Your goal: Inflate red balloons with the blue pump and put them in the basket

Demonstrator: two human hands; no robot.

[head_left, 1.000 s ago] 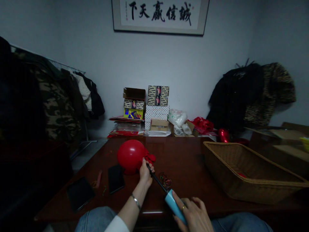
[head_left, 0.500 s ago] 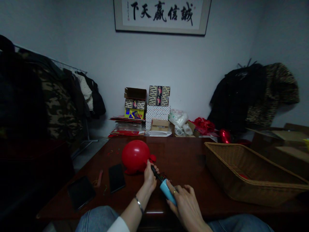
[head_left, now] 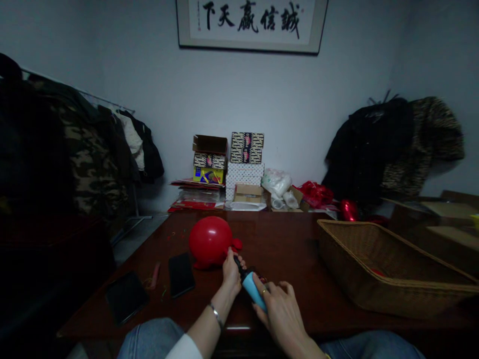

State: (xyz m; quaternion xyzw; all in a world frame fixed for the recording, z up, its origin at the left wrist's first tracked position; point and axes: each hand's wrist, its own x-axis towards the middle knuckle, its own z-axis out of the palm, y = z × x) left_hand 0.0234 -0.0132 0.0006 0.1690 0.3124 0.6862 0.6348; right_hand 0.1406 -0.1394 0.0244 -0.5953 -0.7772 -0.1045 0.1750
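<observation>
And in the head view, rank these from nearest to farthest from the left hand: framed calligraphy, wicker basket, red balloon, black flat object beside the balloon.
From the left hand:
1. Red balloon, right at its fingertips.
2. Black flat object, to its left.
3. Wicker basket, on the table's right side.
4. Framed calligraphy, high on the back wall.

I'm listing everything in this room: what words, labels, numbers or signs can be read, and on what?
"誠信赢天下", right to left: framed calligraphy
Its side inscription and seal: too small
Patterned boxes: lettering too blurred
Yellow box: print too blurred
Red balloon, blue pump: no readable text
</observation>
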